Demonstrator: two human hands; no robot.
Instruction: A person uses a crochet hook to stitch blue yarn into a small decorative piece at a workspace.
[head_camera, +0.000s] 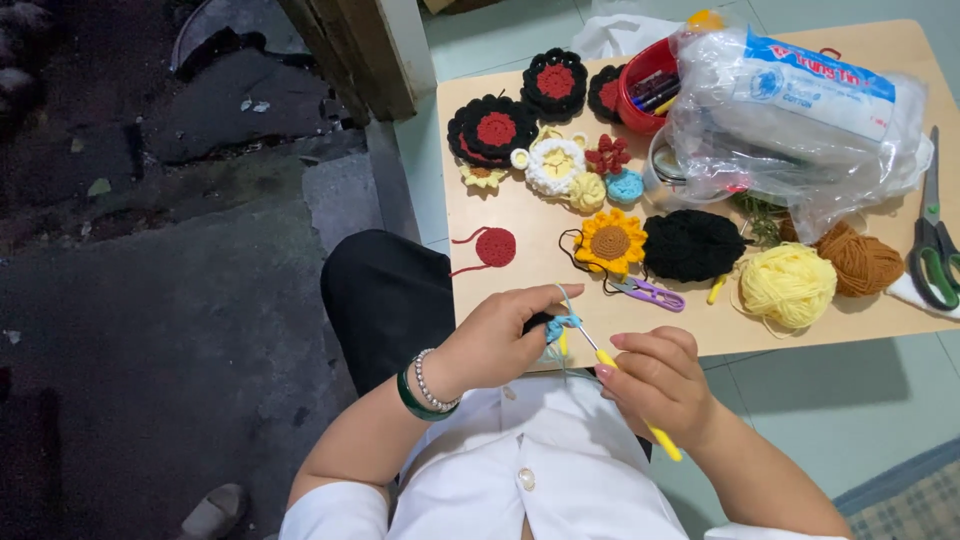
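Note:
My left hand (497, 338) pinches a small light-blue crochet piece (562, 325) at the near edge of a low wooden table (520, 225). My right hand (655, 383) grips a yellow-handled crochet hook (633, 398), its metal tip reaching into the blue piece. A thin strand of yarn loops over my left fingers. Bead and green bracelets sit on my left wrist.
On the table lie black-and-red crochet flowers (495, 130), a yellow sunflower piece (610, 242), a red round piece (495, 246), a black piece (693, 245), yellow yarn (788, 285), brown yarn (860, 262), purple snips (650, 293), green scissors (935, 245), a red bowl (645, 90) and a plastic bag (800, 115).

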